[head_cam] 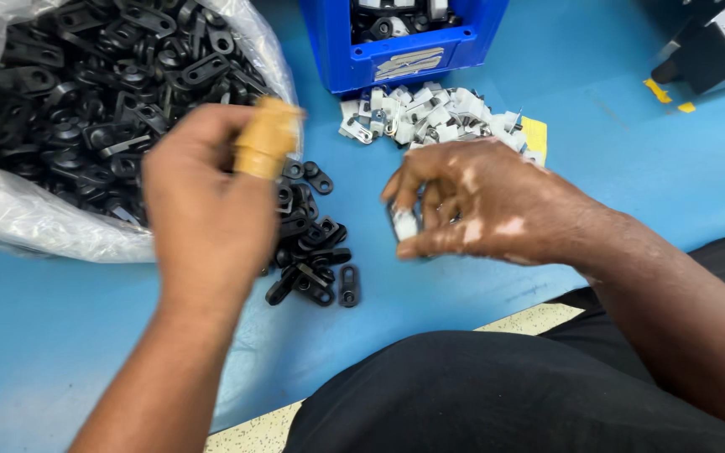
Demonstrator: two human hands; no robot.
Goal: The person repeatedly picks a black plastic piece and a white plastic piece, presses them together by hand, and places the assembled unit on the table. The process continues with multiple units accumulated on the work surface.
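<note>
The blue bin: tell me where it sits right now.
In the head view the blue bin stands at the top centre of the blue table, just behind the pile of white clips.

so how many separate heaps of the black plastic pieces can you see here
3: a big heap in the clear plastic bag at upper left, a small loose pile on the blue table beside the left hand, and some in the blue bin; more may be hidden.

Open blue tabletop (631,168) lies right of the white clip pile (438,113), while the black clip heap (312,252), plastic bag (10,210) and blue bin (396,50) crowd the left and centre.
</note>
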